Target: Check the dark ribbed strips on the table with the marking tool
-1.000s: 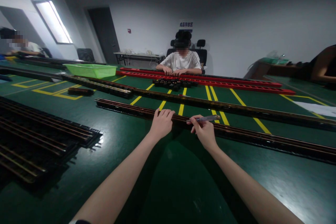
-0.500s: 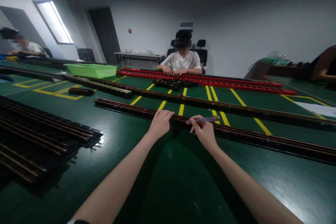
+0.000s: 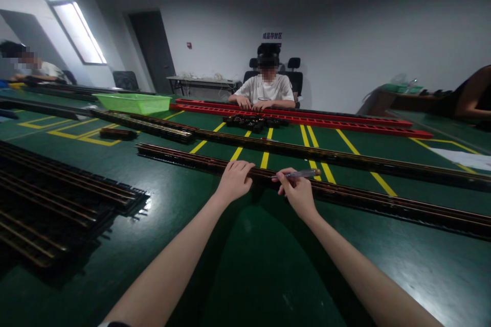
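A long, narrow model railway track [image 3: 368,201], black with copper-coloured rails, runs across the green table in front of me. My left hand [image 3: 237,180] grips the track from above, with fingers over its far side and the thumb on the near side. Just right of it, my right hand [image 3: 298,191] holds a slim screwdriver [image 3: 303,173] with a clear handle and a brass-coloured end. Its tip points left and down at the track between my hands. Whether the tip touches the track is too small to tell.
Another long track [image 3: 345,159] lies behind mine. Stacked tracks [image 3: 76,189] are at the left, near a short dark piece [image 3: 117,134]. A green basket [image 3: 134,103] stands farther back. Across the table, a person [image 3: 268,89] has both hands at red ladder-like strips [image 3: 326,123] beside small black parts [image 3: 249,122].
My left thumb has shifted slightly down along the near side of the track. The right hand and screwdriver hold nearly the same place.
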The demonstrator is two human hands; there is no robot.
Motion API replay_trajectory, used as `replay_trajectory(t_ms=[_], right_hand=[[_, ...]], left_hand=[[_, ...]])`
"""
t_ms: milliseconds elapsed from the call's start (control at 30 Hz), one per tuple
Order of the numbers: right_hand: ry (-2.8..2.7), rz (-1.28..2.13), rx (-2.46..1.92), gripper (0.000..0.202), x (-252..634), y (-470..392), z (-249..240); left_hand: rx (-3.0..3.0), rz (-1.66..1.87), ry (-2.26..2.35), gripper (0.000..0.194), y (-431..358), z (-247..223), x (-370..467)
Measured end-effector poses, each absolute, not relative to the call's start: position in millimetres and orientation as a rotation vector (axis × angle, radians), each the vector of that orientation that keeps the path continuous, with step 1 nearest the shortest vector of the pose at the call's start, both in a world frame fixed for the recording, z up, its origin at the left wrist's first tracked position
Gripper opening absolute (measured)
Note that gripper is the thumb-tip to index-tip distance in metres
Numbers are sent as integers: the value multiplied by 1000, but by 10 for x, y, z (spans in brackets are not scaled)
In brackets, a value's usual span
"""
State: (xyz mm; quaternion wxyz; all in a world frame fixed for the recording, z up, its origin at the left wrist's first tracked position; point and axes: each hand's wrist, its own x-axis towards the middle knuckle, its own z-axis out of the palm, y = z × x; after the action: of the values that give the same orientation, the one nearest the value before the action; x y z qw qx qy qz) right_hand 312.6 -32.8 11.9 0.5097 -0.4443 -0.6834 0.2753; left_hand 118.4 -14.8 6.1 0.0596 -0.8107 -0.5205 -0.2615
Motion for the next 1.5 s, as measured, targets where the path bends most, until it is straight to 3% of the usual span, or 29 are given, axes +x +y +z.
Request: replay_trajectory(t_ms=[1500], right_hand=[[-1620,630,-1027,32,3126,-323,103]], left_hand=[[-2305,-670,-1600,30,-140,28,1271]])
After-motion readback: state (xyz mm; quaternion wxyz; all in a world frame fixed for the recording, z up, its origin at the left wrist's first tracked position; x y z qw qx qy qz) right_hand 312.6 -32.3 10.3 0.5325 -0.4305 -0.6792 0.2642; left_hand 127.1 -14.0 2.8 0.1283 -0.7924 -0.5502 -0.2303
